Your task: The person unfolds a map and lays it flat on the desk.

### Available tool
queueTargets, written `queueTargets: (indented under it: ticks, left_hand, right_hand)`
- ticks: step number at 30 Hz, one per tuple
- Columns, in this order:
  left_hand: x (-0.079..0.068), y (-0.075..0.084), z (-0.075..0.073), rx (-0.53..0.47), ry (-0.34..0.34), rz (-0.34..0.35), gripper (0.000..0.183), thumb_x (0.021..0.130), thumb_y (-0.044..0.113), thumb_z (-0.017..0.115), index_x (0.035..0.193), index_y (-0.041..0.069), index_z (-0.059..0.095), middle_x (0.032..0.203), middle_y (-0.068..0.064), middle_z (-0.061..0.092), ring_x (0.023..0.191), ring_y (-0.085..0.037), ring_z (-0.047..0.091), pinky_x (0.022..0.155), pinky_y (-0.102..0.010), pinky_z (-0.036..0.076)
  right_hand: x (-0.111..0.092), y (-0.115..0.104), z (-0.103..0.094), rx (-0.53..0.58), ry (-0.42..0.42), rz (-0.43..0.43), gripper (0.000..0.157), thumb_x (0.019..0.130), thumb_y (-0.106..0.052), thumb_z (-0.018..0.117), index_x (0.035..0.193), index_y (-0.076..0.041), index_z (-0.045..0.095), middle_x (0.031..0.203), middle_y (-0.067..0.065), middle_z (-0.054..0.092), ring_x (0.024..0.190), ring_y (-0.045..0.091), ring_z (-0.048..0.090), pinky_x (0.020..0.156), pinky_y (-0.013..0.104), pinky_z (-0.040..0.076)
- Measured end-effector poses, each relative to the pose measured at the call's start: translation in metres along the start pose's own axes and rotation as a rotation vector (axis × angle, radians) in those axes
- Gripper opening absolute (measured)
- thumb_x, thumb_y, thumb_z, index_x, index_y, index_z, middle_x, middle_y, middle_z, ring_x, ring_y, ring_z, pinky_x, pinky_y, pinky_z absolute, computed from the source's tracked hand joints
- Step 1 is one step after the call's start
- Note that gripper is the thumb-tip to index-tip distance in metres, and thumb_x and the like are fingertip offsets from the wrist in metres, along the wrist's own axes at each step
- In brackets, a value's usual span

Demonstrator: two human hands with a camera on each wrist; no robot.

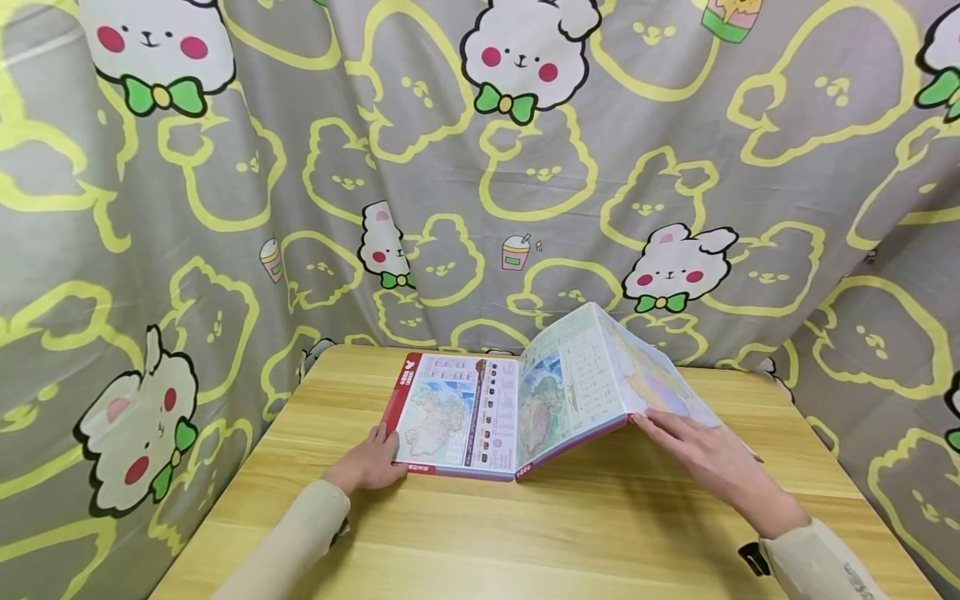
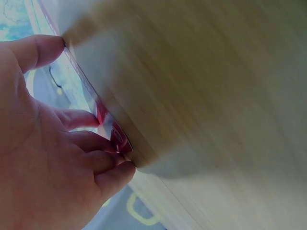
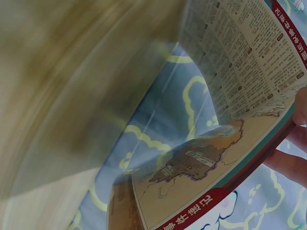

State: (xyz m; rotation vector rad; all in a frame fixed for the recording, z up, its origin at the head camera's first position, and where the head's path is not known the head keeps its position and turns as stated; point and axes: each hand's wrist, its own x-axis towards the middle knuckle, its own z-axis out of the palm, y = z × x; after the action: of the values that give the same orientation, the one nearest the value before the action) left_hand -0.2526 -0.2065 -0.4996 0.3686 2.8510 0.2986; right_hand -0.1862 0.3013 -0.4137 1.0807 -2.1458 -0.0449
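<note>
A folding map [image 1: 495, 417] with red corners and printed map panels lies spread across the wooden table. Its left panels rest flat, while the right part rises into a tent-like ridge. At the lower left corner, my left hand [image 1: 372, 460] holds the map, its thumb and fingertips on the edges; the left wrist view shows the fingertips at the red corner [image 2: 120, 136]. My right hand [image 1: 701, 454] pinches the lower end of the raised fold. From below, the right wrist view shows the text-covered underside [image 3: 244, 62] and fingers [image 3: 288, 165] at the edge.
The wooden table [image 1: 480, 542] extends in front of and beside the map. A grey curtain [image 1: 450, 167] with yellow outlines and white cartoon animals hangs behind and along both sides, close to the table's back edge.
</note>
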Motion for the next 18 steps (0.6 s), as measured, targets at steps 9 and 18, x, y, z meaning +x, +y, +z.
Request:
queueTargets:
  ticks: [9,18]
  left_hand:
    - [-0.004,-0.012,-0.005,-0.043,-0.001,-0.007,0.071,0.088,0.034,0.058,0.138,-0.010,0.034,0.146,-0.037,0.019,0.136,-0.048,0.017,0.104,-0.057,0.026]
    - [-0.004,-0.025,-0.006,-0.063,-0.021,-0.035,0.075,0.088,0.036,0.057,0.140,-0.010,0.031,0.148,-0.035,0.016,0.137,-0.047,0.015,0.105,-0.058,0.024]
  right_hand:
    - [-0.012,-0.002,0.010,0.026,-0.049,0.033,0.055,0.106,-0.018,0.010,0.124,-0.009,0.061,0.114,0.011,0.064,0.090,0.027,0.064,0.057,0.042,0.052]
    - [-0.025,-0.005,0.021,0.038,-0.101,0.048,0.050,0.103,-0.015,0.016,0.123,-0.009,0.062,0.118,0.009,0.063,0.093,0.025,0.064,0.056,0.041,0.052]
